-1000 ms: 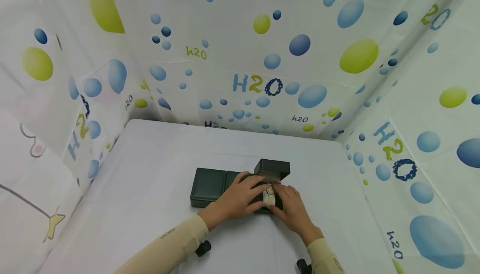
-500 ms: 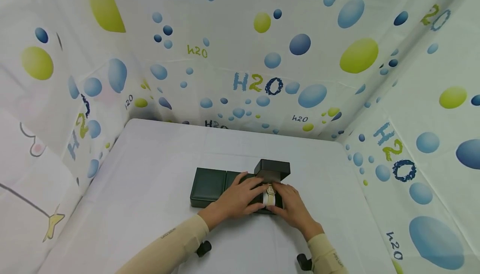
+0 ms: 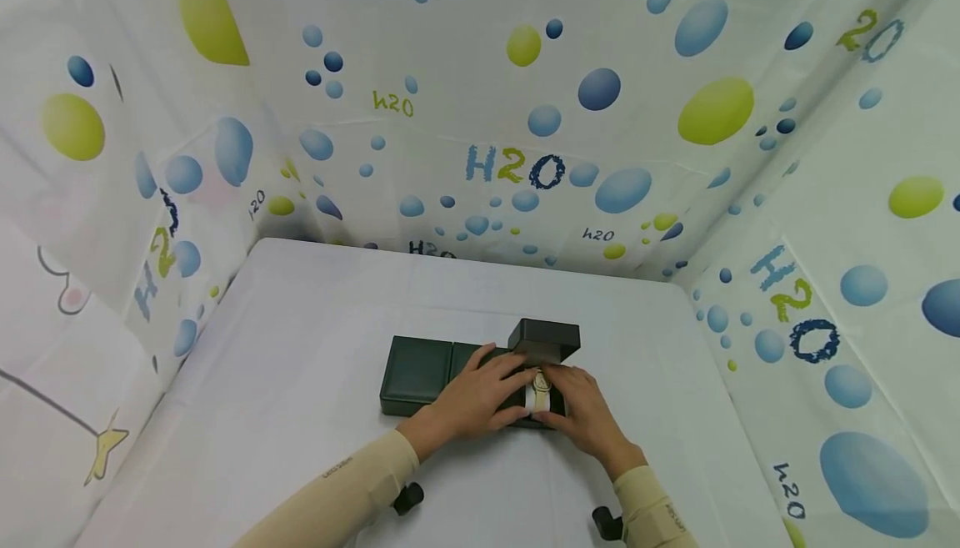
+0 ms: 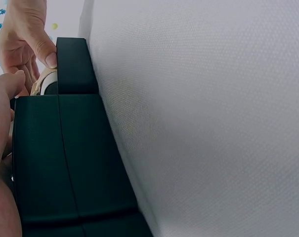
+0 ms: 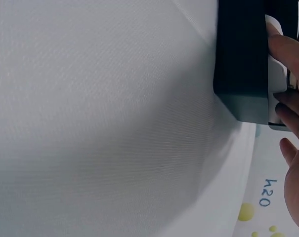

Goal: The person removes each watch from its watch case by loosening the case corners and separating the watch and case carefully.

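Surrounding my work on three sides, a white sheet printed with blue and green spots and H2O lettering stood about the desk, which had a white covering. My left sleeve and my right sleeve, both beige, came in from the near edge. On the desk three dark green boxes sat side by side in a row: the left box with its lid down, the middle box likewise, and the right box with its lid up. My left hand lay over the middle box, its fingers spread apart, index fingertip and thumb just beside the watch; I could not tell whether they gripped anything. My right hand came from the other side, its fingers clamped on the white cushion, the thumb against the near part and the others bent at the right end. The raised lid stood at the back, above my fingertips. Under it, inside the right box, sat the white cushion. Smallest of all was the watch, gold-toned with a pale strap, wrapped around that cushion between my two hands.
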### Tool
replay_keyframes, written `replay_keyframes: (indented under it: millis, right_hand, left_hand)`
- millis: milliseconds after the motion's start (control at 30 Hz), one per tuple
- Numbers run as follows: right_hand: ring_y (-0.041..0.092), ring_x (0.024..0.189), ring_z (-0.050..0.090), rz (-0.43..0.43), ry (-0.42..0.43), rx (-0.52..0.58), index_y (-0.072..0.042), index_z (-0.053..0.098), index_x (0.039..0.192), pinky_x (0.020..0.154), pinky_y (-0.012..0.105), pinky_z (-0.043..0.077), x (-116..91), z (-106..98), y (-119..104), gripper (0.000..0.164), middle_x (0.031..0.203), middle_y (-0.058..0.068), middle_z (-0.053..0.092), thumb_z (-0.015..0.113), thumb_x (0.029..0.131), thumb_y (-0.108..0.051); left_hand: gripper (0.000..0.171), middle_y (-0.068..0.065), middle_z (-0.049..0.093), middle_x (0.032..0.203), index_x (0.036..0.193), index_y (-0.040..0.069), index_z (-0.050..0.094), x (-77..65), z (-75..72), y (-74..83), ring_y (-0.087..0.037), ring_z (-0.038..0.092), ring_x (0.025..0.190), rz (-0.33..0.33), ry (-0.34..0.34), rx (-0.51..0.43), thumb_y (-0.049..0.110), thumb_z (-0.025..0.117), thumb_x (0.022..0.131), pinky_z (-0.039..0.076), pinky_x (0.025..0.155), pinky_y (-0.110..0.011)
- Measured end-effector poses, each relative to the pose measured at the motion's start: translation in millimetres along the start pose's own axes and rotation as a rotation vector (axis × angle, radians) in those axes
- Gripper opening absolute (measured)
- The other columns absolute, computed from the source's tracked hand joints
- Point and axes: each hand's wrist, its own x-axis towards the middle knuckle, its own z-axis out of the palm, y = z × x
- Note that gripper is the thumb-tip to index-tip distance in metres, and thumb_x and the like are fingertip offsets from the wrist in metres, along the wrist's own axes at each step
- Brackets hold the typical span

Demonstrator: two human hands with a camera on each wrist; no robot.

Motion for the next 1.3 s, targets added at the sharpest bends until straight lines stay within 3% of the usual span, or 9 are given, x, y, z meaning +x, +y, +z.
replay_keyframes:
  millis: [533, 800, 1300]
  right_hand:
    - [0.030, 0.133, 0.057, -0.084, 0.112, -0.154, -0.006, 0.051, 0.153, 0.114, 0.051, 0.040, -2.5, 10.7, 2.1, 0.088, 0.147, 0.008, 0.062, 0.091, 0.080, -0.033]
    - [0.031, 0.132, 0.058, -0.117, 0.147, -0.227, -0.006, 0.051, 0.153, 0.116, 0.047, 0.037, -1.3, 11.6, 1.5, 0.090, 0.145, 0.010, 0.063, 0.091, 0.078, -0.036]
    - [0.033, 0.133, 0.057, -0.156, 0.246, -0.225, -0.001, 0.053, 0.150, 0.117, 0.045, 0.034, -0.3, 16.0, 3.8, 0.080, 0.144, 0.015, 0.063, 0.077, 0.090, -0.049]
  left_hand:
    - [0.068, -0.004, 0.047, 0.160, 0.162, 0.023, 0.037, 1.4, 4.8, -6.9, -0.020, 0.044, 0.149, 0.023, 0.047, 0.011, 0.052, 0.059, 0.104, 0.023, 0.128, -0.055]
    - [0.072, -0.004, 0.049, 0.159, 0.161, 0.021, 0.039, 4.9, 6.1, -10.5, -0.019, 0.046, 0.147, 0.026, 0.086, 0.013, 0.049, 0.066, 0.101, 0.026, 0.127, -0.055]
    - [0.075, -0.002, 0.053, 0.156, 0.156, 0.016, 0.047, 11.4, 7.1, -17.4, -0.018, 0.054, 0.141, 0.056, 0.148, 0.063, 0.049, 0.075, 0.095, 0.028, 0.127, -0.053]
